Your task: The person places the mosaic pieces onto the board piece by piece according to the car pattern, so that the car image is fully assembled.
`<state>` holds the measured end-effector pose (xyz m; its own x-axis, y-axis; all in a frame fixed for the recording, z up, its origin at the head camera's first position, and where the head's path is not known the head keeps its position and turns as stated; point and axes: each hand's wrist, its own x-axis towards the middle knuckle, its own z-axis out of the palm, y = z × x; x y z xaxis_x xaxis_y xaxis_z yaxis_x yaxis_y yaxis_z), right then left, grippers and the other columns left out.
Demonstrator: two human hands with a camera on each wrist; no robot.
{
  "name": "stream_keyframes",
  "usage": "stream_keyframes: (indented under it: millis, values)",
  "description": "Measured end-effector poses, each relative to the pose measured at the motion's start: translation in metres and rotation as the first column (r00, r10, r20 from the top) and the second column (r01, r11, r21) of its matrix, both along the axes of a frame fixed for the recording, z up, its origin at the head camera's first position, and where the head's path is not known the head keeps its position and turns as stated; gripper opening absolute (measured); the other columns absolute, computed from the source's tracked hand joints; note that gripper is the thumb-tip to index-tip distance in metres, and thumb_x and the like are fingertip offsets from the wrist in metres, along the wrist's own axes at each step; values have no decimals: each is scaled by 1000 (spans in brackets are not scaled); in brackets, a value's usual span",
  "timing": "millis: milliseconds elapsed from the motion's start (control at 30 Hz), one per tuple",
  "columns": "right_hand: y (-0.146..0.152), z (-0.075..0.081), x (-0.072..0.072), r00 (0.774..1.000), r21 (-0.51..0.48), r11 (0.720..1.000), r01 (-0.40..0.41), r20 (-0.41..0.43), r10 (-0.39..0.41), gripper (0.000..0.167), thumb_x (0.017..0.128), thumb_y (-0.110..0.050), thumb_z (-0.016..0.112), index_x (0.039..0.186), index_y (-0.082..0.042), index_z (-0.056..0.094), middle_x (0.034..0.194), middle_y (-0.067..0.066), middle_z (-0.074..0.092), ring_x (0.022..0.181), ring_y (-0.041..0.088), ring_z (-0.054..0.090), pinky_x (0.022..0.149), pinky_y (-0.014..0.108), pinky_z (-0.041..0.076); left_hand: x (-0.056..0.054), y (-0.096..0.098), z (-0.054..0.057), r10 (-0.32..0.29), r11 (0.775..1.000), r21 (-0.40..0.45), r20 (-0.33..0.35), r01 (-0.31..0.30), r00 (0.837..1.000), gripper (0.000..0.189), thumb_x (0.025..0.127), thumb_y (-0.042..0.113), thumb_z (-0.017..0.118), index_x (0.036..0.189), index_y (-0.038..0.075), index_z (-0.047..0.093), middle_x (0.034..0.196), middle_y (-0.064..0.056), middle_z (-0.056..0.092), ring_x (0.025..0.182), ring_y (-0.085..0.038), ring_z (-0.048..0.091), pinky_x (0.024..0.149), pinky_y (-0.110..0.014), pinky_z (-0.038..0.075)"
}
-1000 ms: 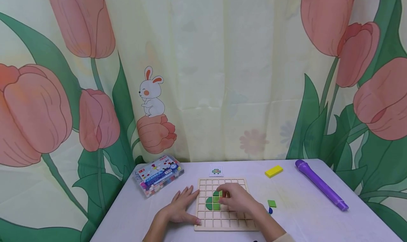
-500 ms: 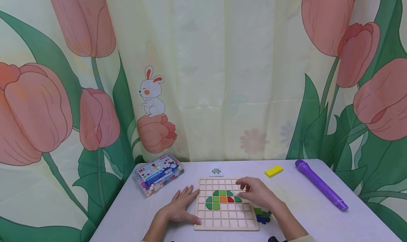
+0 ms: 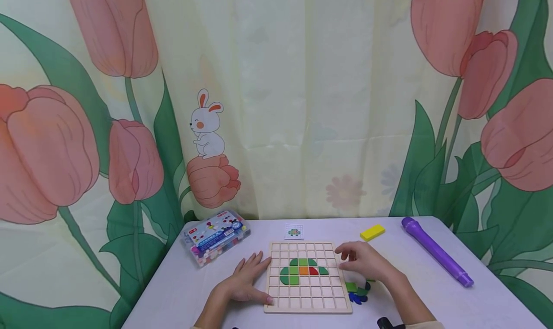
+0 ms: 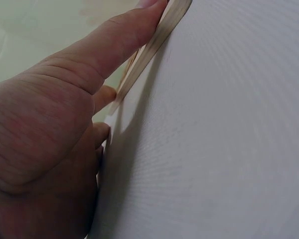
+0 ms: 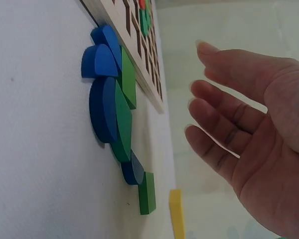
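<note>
A wooden grid board (image 3: pixel 308 311) lies on the white table. On its squares are green pieces (image 3: pixel 294 270), some with a rounded side, an orange square (image 3: pixel 304 271) and a red rounded piece (image 3: pixel 313 271). My left hand (image 3: pixel 247 285) rests spread at the board's left edge, thumb at the lower corner; in the left wrist view the thumb (image 4: pixel 114 42) touches the wooden rim. Above the board's right edge is my right hand (image 3: pixel 367 261), fingers loosely bent and holding nothing. Loose blue blocks (image 5: pixel 103 109) and green blocks (image 5: pixel 147 193) lie beside the board, below that hand.
Behind the board lies a small pattern card (image 3: pixel 294 232). A clear plastic box (image 3: pixel 217 237) of colourful bits stands at back left. To the right are a yellow block (image 3: pixel 372 232) and a purple microphone-shaped stick (image 3: pixel 436 251). A printed curtain (image 3: pixel 302 103) hangs behind.
My right hand has moved right, from over the coloured pieces to the board's right edge, uncovering the orange, red and right-hand green pieces. The left hand stays in place.
</note>
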<state>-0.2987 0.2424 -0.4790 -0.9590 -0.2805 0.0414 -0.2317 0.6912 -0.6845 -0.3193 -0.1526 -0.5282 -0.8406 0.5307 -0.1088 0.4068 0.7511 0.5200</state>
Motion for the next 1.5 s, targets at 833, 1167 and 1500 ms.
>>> stream_keyframes:
  millis: [833, 1167, 1500]
  values:
    - [23, -8, 2, 952, 9, 982, -188, 246, 180, 19, 80, -2, 85, 93, -13, 77, 83, 4, 70, 79, 21, 59, 67, 28, 49, -1, 1, -1, -1, 1000, -6, -3, 1, 1000, 114, 73, 71, 82, 164, 22, 34, 174, -17, 20, 162, -40, 11, 127, -68, 4]
    - [19, -9, 3, 954, 34, 984, -177, 253, 163, 20, 80, 1, 85, 91, -13, 77, 81, 3, 68, 78, 19, 59, 67, 28, 50, 0, 2, 0, 3, 1000, 0, 17, -3, 1000, 113, 74, 70, 82, 164, 22, 33, 174, -17, 19, 162, -40, 10, 127, -69, 3]
    - [12, -8, 4, 968, 79, 995, -54, 250, 32, 23, 78, 0, 87, 92, -16, 78, 83, 3, 68, 80, 19, 59, 72, 32, 53, -1, 0, 0, 3, 1000, -5, 13, -2, 1000, 113, 74, 70, 82, 164, 23, 33, 174, -17, 18, 162, -40, 10, 127, -69, 3]
